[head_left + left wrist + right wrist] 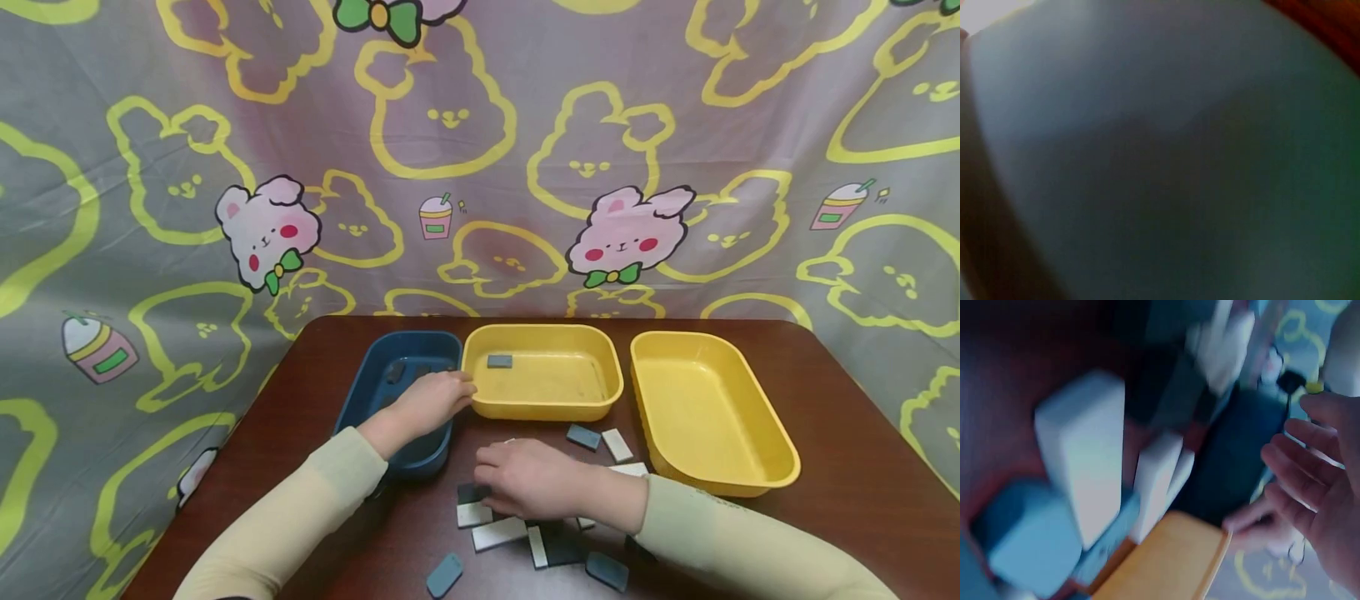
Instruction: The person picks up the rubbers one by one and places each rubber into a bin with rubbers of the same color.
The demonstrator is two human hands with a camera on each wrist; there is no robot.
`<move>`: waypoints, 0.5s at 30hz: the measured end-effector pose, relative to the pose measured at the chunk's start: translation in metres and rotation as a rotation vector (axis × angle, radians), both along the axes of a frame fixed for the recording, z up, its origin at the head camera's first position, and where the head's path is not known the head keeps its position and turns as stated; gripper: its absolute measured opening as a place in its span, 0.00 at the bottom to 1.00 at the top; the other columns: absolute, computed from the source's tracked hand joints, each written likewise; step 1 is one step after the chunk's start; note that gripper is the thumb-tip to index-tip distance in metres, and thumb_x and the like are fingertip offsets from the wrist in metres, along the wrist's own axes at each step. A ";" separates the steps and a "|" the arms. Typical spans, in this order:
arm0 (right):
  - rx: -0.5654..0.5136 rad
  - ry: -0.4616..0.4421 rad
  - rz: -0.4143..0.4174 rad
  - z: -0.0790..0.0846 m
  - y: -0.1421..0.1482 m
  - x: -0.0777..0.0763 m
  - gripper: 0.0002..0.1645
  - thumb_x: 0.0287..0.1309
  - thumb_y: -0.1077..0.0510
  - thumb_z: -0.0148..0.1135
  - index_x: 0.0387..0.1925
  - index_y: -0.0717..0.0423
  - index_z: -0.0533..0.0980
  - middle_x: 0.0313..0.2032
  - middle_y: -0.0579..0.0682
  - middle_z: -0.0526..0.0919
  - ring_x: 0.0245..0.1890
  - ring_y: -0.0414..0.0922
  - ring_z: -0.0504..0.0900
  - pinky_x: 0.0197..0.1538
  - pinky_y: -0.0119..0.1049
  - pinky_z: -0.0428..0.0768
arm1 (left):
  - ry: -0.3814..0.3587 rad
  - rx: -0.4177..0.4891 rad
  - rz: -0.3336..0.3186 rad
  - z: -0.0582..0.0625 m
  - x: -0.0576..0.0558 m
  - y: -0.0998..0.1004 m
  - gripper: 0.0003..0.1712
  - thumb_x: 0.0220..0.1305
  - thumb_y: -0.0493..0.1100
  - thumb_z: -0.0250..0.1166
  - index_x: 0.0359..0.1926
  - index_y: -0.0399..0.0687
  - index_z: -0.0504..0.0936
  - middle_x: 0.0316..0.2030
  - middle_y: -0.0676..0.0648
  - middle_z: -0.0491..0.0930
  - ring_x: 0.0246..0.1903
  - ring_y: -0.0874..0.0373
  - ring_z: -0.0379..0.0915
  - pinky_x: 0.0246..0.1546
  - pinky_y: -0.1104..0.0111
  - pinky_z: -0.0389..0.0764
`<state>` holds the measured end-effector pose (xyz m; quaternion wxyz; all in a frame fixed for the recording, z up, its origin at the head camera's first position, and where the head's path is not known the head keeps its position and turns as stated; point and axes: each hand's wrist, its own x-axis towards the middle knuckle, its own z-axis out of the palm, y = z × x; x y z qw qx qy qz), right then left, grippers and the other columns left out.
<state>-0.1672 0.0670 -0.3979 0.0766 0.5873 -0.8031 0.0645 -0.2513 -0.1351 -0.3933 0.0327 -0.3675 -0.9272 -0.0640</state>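
My left hand (431,402) reaches over the right side of a blue tray (417,473), its fingertips right at the left rim of a yellow tray (547,411). The right wrist view also catches this left hand (1263,528) beside the yellow rim. Low over a spread of small blocks on the table, my right hand (528,479) has loosely bent fingers with nothing visible between them. White blocks (498,533), dark blocks (564,547) and blue-grey blocks (445,575) lie beneath and around it. The left wrist view is mostly filled by a blurred blue surface.
One blue-grey block (499,361) lies inside the middle yellow tray, and a few dark blocks (395,372) are in the blue one. A second yellow tray (712,408) stands at the right. Behind the brown table (817,400) hangs a patterned curtain (480,275).
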 end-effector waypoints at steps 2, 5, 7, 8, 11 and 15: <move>0.047 0.001 0.041 -0.004 -0.004 0.006 0.16 0.62 0.46 0.63 0.47 0.49 0.78 0.39 0.40 0.76 0.38 0.34 0.74 0.37 0.25 0.73 | 0.001 -0.005 0.000 0.000 0.000 0.000 0.09 0.65 0.40 0.65 0.45 0.45 0.86 0.48 0.44 0.82 0.45 0.51 0.79 0.48 0.61 0.78; 0.115 -0.029 0.086 -0.009 -0.011 0.013 0.24 0.63 0.44 0.62 0.57 0.49 0.75 0.49 0.42 0.76 0.46 0.35 0.75 0.46 0.26 0.74 | 0.002 -0.006 -0.001 0.001 0.000 0.000 0.09 0.65 0.40 0.65 0.44 0.44 0.85 0.48 0.43 0.82 0.46 0.50 0.79 0.48 0.60 0.78; 0.154 -0.059 0.111 -0.012 -0.016 0.017 0.28 0.63 0.42 0.61 0.61 0.49 0.72 0.55 0.43 0.74 0.52 0.35 0.73 0.52 0.27 0.72 | 0.000 -0.005 -0.001 0.001 0.001 0.000 0.09 0.65 0.40 0.65 0.45 0.44 0.85 0.49 0.43 0.81 0.46 0.50 0.79 0.48 0.60 0.78; 0.173 -0.077 0.121 -0.013 -0.017 0.019 0.29 0.63 0.42 0.60 0.62 0.48 0.71 0.56 0.43 0.74 0.54 0.35 0.72 0.53 0.27 0.71 | -0.004 -0.003 0.000 0.001 0.001 0.000 0.09 0.65 0.39 0.65 0.45 0.44 0.85 0.49 0.43 0.81 0.46 0.50 0.79 0.48 0.60 0.78; 0.213 -0.098 0.151 -0.018 -0.023 0.023 0.32 0.64 0.40 0.59 0.65 0.47 0.69 0.58 0.42 0.72 0.56 0.34 0.70 0.55 0.26 0.69 | -0.017 0.000 0.002 0.001 0.002 0.000 0.09 0.65 0.40 0.65 0.45 0.43 0.85 0.49 0.43 0.81 0.47 0.50 0.79 0.49 0.60 0.78; 0.238 -0.063 0.188 -0.024 -0.030 0.027 0.31 0.64 0.40 0.59 0.64 0.46 0.70 0.56 0.41 0.73 0.54 0.33 0.70 0.53 0.25 0.69 | -0.030 0.006 0.007 0.001 0.002 0.000 0.11 0.65 0.40 0.65 0.47 0.43 0.85 0.50 0.43 0.81 0.48 0.50 0.78 0.50 0.60 0.77</move>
